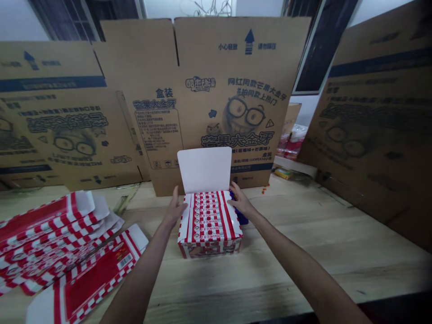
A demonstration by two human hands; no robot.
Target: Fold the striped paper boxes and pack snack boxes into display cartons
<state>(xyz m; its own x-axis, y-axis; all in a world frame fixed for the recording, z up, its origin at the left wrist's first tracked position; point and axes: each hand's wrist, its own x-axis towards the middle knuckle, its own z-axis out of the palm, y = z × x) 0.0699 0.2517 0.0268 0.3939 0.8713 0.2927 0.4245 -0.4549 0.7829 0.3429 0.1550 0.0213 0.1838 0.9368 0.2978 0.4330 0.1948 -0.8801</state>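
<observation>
A red-and-white striped display box stands on the table in front of me, its white lid flap raised at the back. Inside it, a row of narrow packets with matching stripes fills the top. My left hand grips the box's left side, thumb over the upper edge. On the opposite side, my right hand holds the right edge, its thumb on top and the other fingers partly hidden. Something dark blue lies against the box below my right hand; its kind is unclear.
Flattened red-and-white cartons are piled at the left, with one loose carton nearer me. A large brown cardboard box stands behind, with another brown box at the right. A small yellow packet lies at the back right.
</observation>
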